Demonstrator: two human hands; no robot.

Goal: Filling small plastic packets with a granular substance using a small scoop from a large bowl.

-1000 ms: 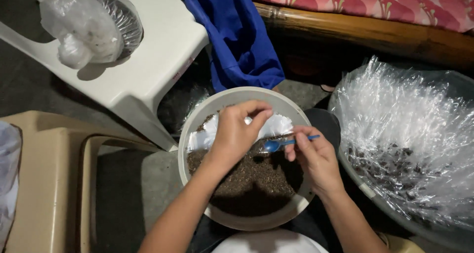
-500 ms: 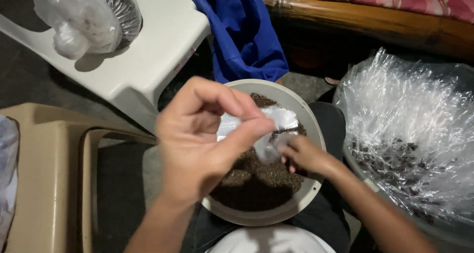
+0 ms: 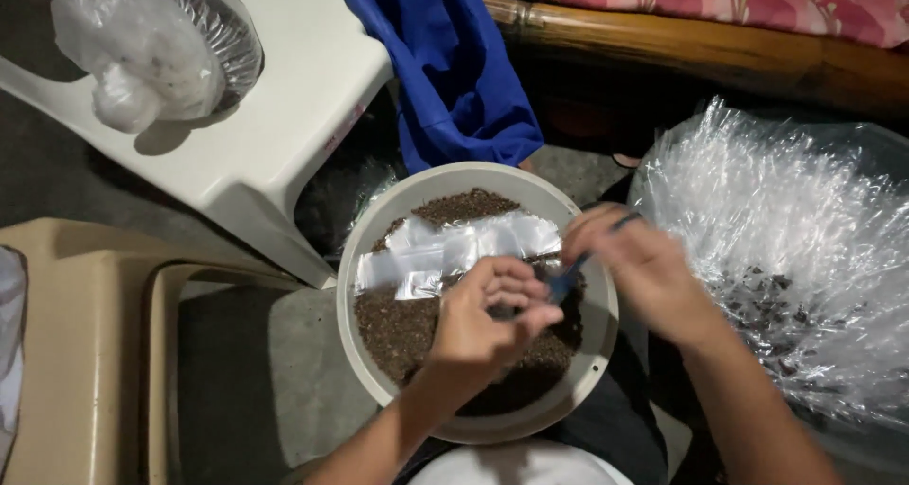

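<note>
A white round bowl [image 3: 352, 286] sits in front of me, holding dark brown granules [image 3: 407, 329]. Several clear plastic sleeves [image 3: 454, 248] lie across the granules. My left hand [image 3: 483, 324] hovers over the bowl's middle with its fingers pinched together, seemingly on a small clear bag that the fingers mostly hide. My right hand [image 3: 644, 272], blurred, is at the bowl's right rim and grips a blue spoon [image 3: 568, 278]. The spoon's tip points at my left fingertips.
A large basin lined with crinkled clear plastic [image 3: 786, 239] stands at the right. A white plastic stool [image 3: 284, 134] carries a tied plastic bag [image 3: 151, 49] at upper left. A blue cloth [image 3: 454, 68] hangs behind the bowl, a beige plastic chair [image 3: 76, 352] is at left.
My left hand came down from close to the camera to just over the granules. My right hand shifted up and right along the rim with the spoon.
</note>
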